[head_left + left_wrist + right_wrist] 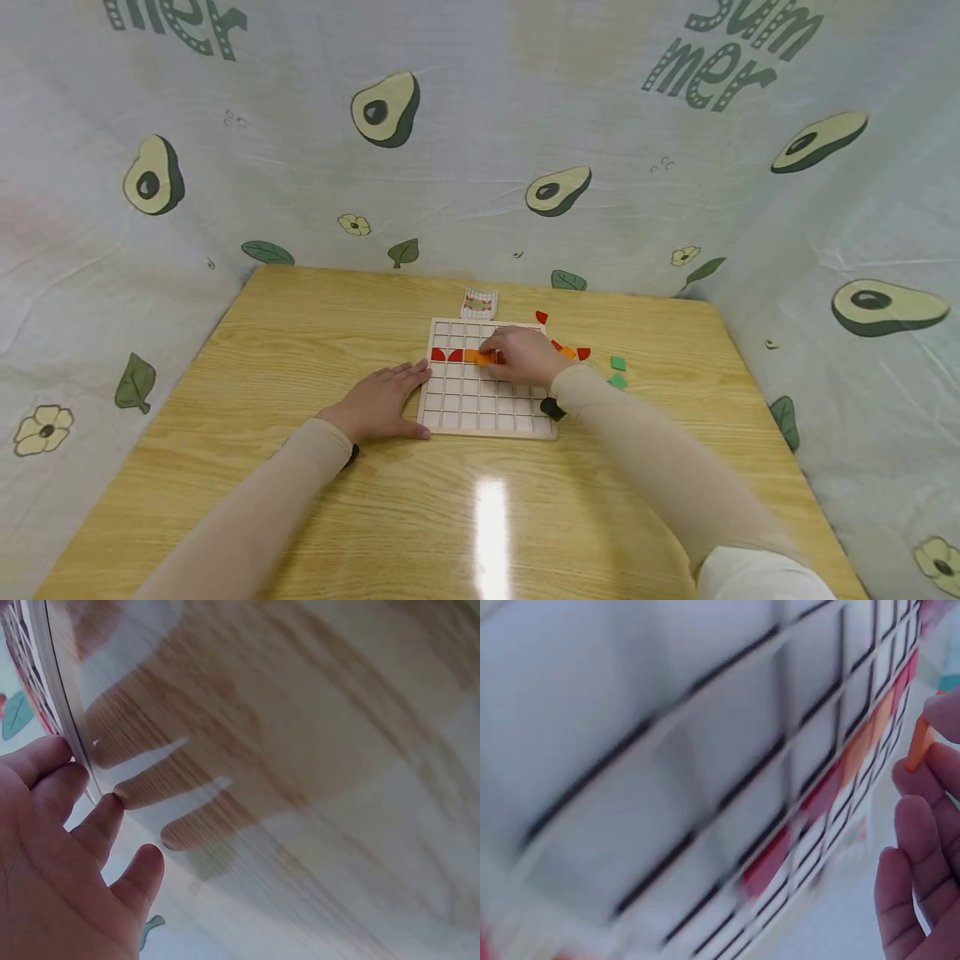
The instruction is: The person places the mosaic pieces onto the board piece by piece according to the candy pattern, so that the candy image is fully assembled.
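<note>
A pale wooden grid board [487, 421] lies on the table, with a row of red pieces [455, 356] and orange pieces [470, 356] set across its squares. My right hand [523, 354] is over this row and pinches an orange tile [919, 744] between thumb and finger, tilted and apart from the board in the right wrist view. The hand covers part of the row in the head view. My left hand [381, 403] has its fingers spread along the board's left edge, thumb near the lower left corner; its fingertips touch the rim in the left wrist view.
Behind the board lies a small card [478, 304] with a printed grid pattern. Loose red pieces [583, 354], an orange piece [568, 352] and two green tiles [618, 363] are to its right. A printed cloth [465, 208] hangs behind the table [337, 308].
</note>
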Motion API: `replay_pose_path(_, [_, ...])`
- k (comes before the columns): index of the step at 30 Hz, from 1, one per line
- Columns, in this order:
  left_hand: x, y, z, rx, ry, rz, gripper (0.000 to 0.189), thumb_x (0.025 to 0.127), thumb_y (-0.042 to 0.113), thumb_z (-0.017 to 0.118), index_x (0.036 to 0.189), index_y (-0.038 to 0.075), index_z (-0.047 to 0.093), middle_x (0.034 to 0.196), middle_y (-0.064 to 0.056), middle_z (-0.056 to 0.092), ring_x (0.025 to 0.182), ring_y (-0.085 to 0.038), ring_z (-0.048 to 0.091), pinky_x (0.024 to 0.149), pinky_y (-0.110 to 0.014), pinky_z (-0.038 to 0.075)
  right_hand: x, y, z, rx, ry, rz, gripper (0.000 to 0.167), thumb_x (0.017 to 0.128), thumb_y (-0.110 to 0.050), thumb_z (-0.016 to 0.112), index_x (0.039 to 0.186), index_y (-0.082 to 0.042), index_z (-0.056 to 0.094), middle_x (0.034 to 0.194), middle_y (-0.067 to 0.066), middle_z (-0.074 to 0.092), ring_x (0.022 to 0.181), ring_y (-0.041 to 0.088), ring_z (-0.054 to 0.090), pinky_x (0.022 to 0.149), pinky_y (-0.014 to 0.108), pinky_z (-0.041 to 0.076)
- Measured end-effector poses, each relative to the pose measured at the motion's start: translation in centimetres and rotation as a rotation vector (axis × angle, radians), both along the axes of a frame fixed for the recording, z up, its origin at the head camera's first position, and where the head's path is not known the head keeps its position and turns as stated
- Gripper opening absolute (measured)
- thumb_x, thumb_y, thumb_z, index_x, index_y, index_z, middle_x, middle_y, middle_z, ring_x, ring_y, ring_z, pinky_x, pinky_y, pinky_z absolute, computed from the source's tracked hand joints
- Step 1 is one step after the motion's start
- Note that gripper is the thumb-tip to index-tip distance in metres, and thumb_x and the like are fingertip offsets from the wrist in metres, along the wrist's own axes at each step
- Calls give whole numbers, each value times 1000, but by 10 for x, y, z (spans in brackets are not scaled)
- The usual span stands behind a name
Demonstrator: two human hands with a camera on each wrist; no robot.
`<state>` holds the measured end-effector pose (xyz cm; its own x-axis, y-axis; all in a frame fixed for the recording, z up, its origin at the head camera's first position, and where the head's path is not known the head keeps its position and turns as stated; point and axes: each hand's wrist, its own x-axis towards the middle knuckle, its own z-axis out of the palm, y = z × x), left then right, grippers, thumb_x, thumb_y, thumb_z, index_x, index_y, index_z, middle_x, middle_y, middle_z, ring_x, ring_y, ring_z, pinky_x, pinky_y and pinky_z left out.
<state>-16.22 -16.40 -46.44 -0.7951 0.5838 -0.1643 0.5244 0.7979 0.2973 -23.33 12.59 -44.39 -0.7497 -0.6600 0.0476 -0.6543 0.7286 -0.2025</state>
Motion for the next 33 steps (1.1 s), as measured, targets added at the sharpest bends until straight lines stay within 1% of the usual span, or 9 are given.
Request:
replay_pose_path(3, [0, 0, 0, 2, -1, 4, 106, 79, 71, 68, 157, 9, 32, 163, -6, 23, 147, -31, 25, 116, -50, 23, -1, -20, -5, -7, -4, 13, 29, 91, -35, 70, 115, -21, 75, 108, -8, 69, 96, 10, 61, 83, 30, 52])
replay_pose_path(7, [-1, 0, -1, 0, -1, 7, 107, 78, 73, 67, 157, 10, 31, 163, -6, 23, 147, -30, 25, 116, -50, 24, -1, -38, -10, -35, -11, 26, 27, 92, -33, 69, 115, -21, 76, 107, -7, 69, 96, 10, 63, 82, 31, 53])
replay_pose_path(11, [-1, -1, -2, -6, 4, 10, 108, 78, 74, 66, 157, 10, 31, 163, -5, 23, 147, -30, 25, 116, -50, 24, 1, -49, -13, -14, -18, 13, 27, 93, -32, 68, 117, -20, 75, 109, -7, 69, 97, 10, 62, 84, 30, 52])
replay_pose_path(16, [-1, -1, -1, 8, -2, 12, 109, 77, 74, 67, 157, 10, 32, 163, -6, 24, 147, -30, 25, 116, -50, 24, 3, -60, -13, -3, -33, -16, 29, 93, -31, 69, 118, -18, 75, 112, -4, 70, 101, 13, 64, 87, 32, 53])
replay_pose_path(23, [0, -1, 2, 30, -5, 22, 108, 76, 72, 70, 156, 9, 35, 162, -7, 25, 146, -31, 27, 115, -51, 26, 3, -69, -17, -2, 26, 16, 26, 93, -30, 69, 115, -18, 75, 106, -5, 70, 96, 11, 64, 83, 31, 53])
replay_pose_path(28, [-1, -2, 1, 32, 6, 19, 108, 76, 73, 69, 156, 10, 35, 162, -6, 26, 146, -30, 28, 115, -51, 27, 4, -72, -19, -20, 45, 36, 25, 91, -28, 71, 113, -16, 76, 105, -3, 70, 96, 13, 64, 83, 32, 54])
replay_pose_path(33, [-1, -3, 0, 30, 12, 17, 107, 76, 74, 69, 155, 9, 36, 162, -7, 27, 145, -31, 29, 114, -52, 28, 6, -76, -24, -2, 90, 61, 24, 91, -31, 71, 109, -16, 77, 104, -3, 68, 93, 13, 63, 81, 31, 54])
